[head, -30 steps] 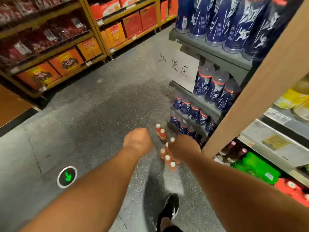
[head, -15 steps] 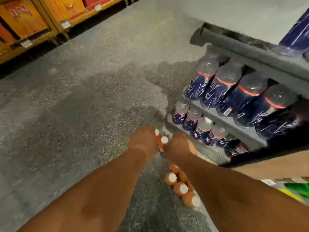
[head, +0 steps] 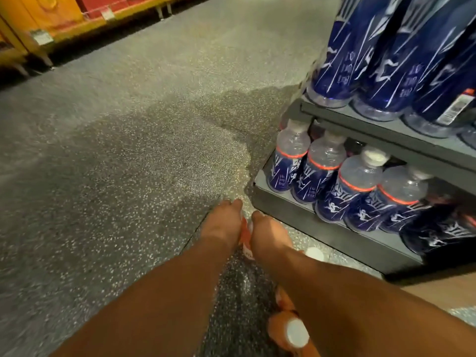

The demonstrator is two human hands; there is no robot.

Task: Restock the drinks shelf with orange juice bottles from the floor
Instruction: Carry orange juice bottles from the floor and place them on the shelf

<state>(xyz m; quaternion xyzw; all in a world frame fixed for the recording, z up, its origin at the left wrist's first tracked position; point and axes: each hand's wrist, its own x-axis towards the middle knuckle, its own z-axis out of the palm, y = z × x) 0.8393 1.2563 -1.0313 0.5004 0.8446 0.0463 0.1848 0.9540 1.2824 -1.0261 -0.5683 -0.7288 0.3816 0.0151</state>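
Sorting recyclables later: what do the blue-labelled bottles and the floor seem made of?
Blue-labelled bottles: likely clear plastic, since the tops are see-through with glossy highlights, wrapped in a shiny blue film label. Floor: probably terrazzo or speckled stone composite, grey with pale flecks and a dull sheen.

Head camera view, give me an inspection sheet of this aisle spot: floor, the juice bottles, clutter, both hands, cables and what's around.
Surface: grey speckled floor, a darker patch near the shelf corner.
Job's things: orange juice bottles with white caps stand on the floor; one shows under the right forearm, another sits between the two hands, only a sliver visible.
Clutter: nothing seen.
Hands: left hand and right hand are down on either side of that bottle; grip hidden, seen from the back only.
Cables: nothing seen.
Surroundings: dark grey metal shelf unit holding blue-labelled clear bottles; orange-yellow shelving across the aisle.
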